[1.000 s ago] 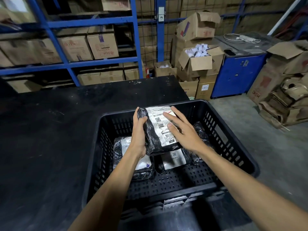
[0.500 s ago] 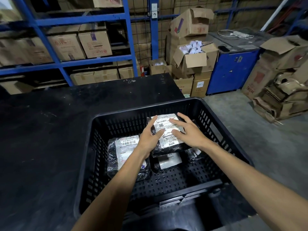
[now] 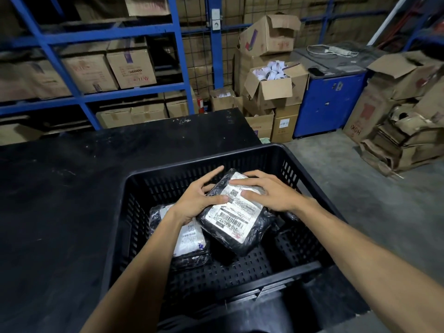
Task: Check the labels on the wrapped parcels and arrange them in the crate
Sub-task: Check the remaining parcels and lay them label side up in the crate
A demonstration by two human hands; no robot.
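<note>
A black slotted crate (image 3: 242, 159) stands at the right end of a black table (image 3: 60, 200). Inside it, a black-wrapped parcel (image 3: 236, 219) with a white barcode label lies tilted, label up. My left hand (image 3: 199, 199) grips its left edge and my right hand (image 3: 266, 192) presses on its far end. A second wrapped parcel (image 3: 189, 239) with a white label lies flat at the crate's left, partly under my left forearm. More black wrap (image 3: 290, 215) shows beneath my right wrist.
Blue shelving (image 3: 96, 34) with cardboard boxes stands behind the table. Open cartons (image 3: 271, 87) are stacked beyond the table's far corner, next to a blue cabinet (image 3: 329, 102). Flattened cardboard (image 3: 403, 140) is piled on the concrete floor at the right.
The held parcel went from raised above the crate down into it and turned, its label now angled with the barcode toward me. Both hands moved down with it.
</note>
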